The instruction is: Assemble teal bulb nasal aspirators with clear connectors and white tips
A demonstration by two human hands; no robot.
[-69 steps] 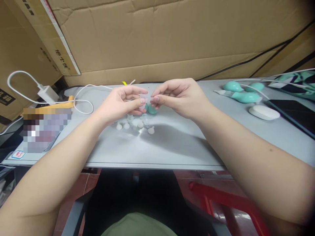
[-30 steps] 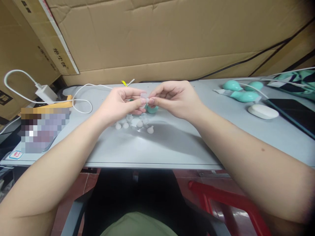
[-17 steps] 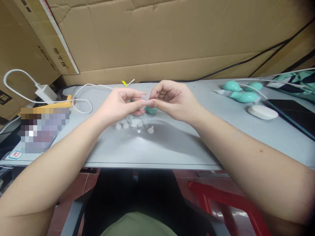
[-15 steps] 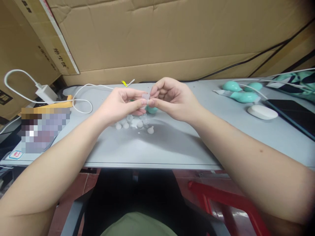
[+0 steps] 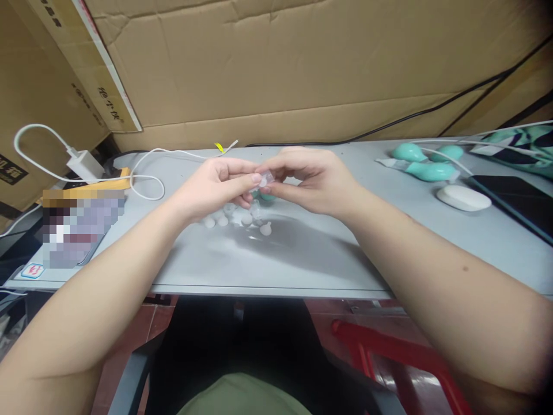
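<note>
A small translucent plastic piece (image 5: 266, 178) is pinched between my two hands above the grey table (image 5: 242, 259). My left hand (image 5: 227, 181) has thumb and fingers closed on its left side. My right hand (image 5: 306, 176) grips it from the right with thumb and forefinger. Whether the piece is one part or two, I cannot tell. Below the hands lie several small white round pieces with short stems, among them a white disc-like piece (image 5: 265, 229), and some clear plastic bits (image 5: 257, 210). Part of a teal object (image 5: 266, 197) shows behind my fingers.
At the right lie several teal bulb-shaped objects (image 5: 432, 170), a white oval case (image 5: 464, 197) and a dark tablet-like device (image 5: 514, 202). A white charger with its cable (image 5: 85, 166) and a phone-like blurred item (image 5: 82, 230) are at the left. Cardboard (image 5: 276, 69) stands behind.
My right hand's fingers have closed in toward the left hand. The translucent piece has tilted and shifted slightly right and down between them. The camera view has moved a little.
</note>
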